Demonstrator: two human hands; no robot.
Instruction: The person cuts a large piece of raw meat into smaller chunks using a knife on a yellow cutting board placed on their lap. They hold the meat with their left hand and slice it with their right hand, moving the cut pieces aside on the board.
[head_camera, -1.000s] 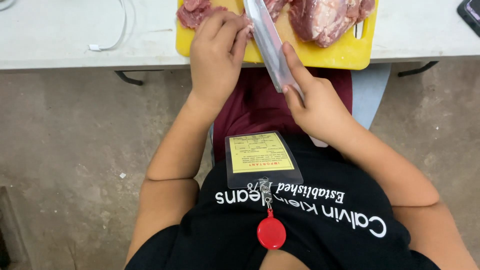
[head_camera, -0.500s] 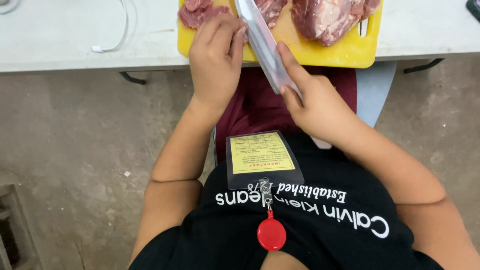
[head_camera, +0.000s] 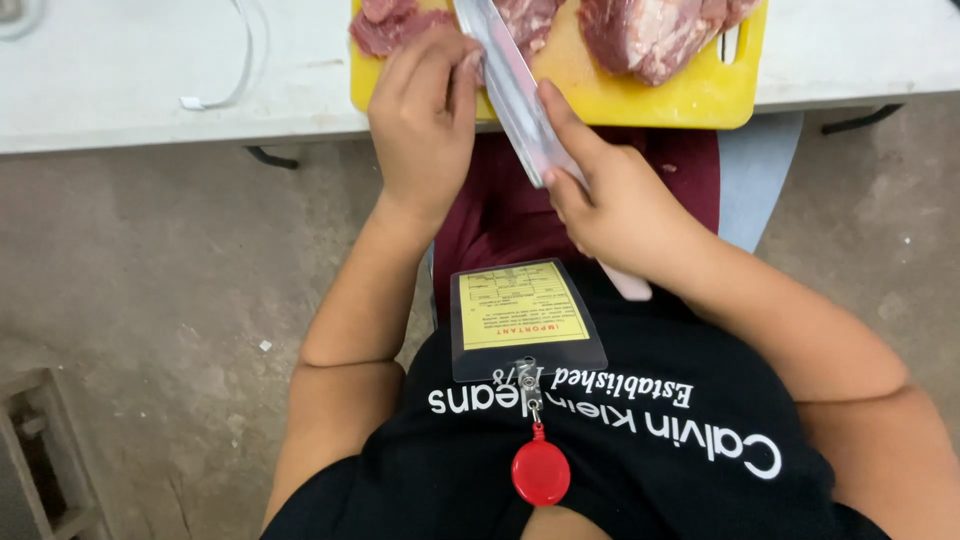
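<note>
**Fingers on knife and meat at the cutting board**

Fingers of the right hand (head_camera: 625, 205) curl round the grip end of a long knife (head_camera: 512, 85), index finger (head_camera: 562, 118) stretched forward along the blade side, other fingers pressed together and closed on it. Blade is silvery, angled up and left from the hand, crossing the near edge of the yellow cutting board (head_camera: 620, 95) and running out of the top of the frame. Handle itself mostly hidden by the hand; a pale bit shows just below the wrist.

Left hand (head_camera: 425, 120) sits just left of the blade, fingers bent and bunched together, tips down on a small piece of raw meat (head_camera: 385, 25) at the board's left corner. Whether they pinch the meat or only press on it, cannot tell. Thumb side lies close to the blade, contact unclear.

Bigger raw meat chunk (head_camera: 650, 35) lies on the right part of the board, reddish pink with pale fat, cut off by the top edge. Board rests at the near edge of a white table (head_camera: 130, 110); a white cable (head_camera: 240, 70) lies on the table well to the left.

Person wears a black shirt; a clear badge holder with a yellow card (head_camera: 522, 318) and a red round reel (head_camera: 540, 470) hang at the chest. Grey concrete floor (head_camera: 150, 300) below.
</note>
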